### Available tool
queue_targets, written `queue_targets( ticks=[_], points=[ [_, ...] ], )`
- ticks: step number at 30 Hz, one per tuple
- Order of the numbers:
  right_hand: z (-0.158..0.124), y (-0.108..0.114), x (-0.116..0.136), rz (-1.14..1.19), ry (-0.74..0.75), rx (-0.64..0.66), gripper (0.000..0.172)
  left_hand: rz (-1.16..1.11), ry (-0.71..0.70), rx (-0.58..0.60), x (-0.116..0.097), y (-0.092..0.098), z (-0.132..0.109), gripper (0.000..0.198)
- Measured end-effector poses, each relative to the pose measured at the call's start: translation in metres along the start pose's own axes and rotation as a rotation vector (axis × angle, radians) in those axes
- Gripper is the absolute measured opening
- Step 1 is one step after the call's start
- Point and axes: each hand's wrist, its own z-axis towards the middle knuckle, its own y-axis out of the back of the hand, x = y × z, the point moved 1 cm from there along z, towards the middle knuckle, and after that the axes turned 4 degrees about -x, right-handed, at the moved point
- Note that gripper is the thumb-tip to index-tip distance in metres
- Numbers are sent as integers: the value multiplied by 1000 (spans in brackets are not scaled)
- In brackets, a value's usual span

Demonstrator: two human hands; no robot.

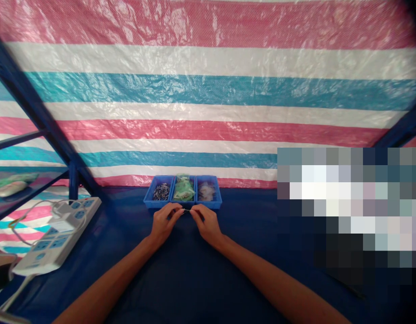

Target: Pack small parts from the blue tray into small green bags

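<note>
My left hand (166,223) and my right hand (207,224) are raised close together over the blue table, fingertips pinched. A small thin metal piece (187,210) spans the gap between them, one end at each pinch; it is too small to name its kind. Just beyond my hands stand three joined blue bins. The left bin (147,198) holds many dark, slim metal pieces (161,191). Green plastic bags (184,189) fill the middle one, and the right bin (218,198) contains pale, translucent bagged items (206,192).
A white power strip (49,256) with a plugged-in adapter (64,220) and cables lies at the left. A striped plastic sheet (208,90) rises behind the blue table (194,279), between blue frame bars (35,99). The right side is pixelated.
</note>
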Motion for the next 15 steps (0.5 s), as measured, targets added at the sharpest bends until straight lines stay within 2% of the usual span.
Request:
queue_targets(
  ticks=[8, 15],
  points=[
    [-1, -1, 0, 17, 1, 16, 23, 34, 3, -31, -1, 1, 2, 19],
    [-1, 0, 2, -5, 35, 28, 22, 52, 11, -10, -4, 3, 2, 24]
  ],
)
